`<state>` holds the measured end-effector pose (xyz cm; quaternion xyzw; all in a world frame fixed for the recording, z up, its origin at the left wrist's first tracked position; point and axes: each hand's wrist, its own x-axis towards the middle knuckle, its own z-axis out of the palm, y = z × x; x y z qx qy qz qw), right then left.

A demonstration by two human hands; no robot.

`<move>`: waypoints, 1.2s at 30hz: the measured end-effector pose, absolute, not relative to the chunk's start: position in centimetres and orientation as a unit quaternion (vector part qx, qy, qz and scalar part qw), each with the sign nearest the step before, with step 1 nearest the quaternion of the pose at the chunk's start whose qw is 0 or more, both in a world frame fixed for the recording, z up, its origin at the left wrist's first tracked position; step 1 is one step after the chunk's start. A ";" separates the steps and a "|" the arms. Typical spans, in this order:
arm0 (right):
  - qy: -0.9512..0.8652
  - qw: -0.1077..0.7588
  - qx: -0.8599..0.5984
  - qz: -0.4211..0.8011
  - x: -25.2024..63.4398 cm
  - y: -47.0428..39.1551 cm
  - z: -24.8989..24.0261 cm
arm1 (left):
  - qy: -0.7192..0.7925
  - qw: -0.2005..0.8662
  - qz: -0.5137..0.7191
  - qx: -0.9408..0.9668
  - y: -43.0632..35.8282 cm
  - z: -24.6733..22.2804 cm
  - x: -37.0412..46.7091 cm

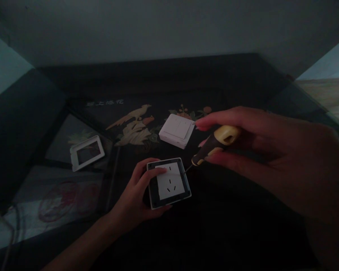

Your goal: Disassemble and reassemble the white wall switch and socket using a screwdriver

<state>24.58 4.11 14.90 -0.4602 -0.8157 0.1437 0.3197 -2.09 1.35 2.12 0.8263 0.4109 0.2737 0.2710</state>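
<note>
At eight o'clock from the right hand [267, 141], which pinches a screwdriver [211, 147] slanting toward it, lies the socket [172, 184] gripped by the nearer left hand [138, 188].

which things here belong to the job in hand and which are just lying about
Part of the job:
- white socket, held in the left hand
- screwdriver, held in the right hand, tip at the socket
- probably the white frame, perhaps the socket's cover

Apparently just lying about:
- white switch, beyond the socket
</note>
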 end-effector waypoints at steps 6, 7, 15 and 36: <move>-0.829 0.322 -0.453 0.061 23.7 4.2 15.2 | 0.412 0.269 0.272 0.827 1.3 2.1 -2.1; -0.831 0.323 -0.449 0.058 23.6 4.2 15.2 | 0.412 0.268 0.273 0.827 1.3 2.1 -2.1; -0.843 0.282 -0.436 0.143 24.7 3.4 15.5 | 0.409 0.272 0.272 0.828 1.5 2.2 -2.1; -0.858 0.286 -0.426 0.035 23.0 3.2 15.1 | 0.442 0.292 0.255 0.809 1.3 1.7 -1.8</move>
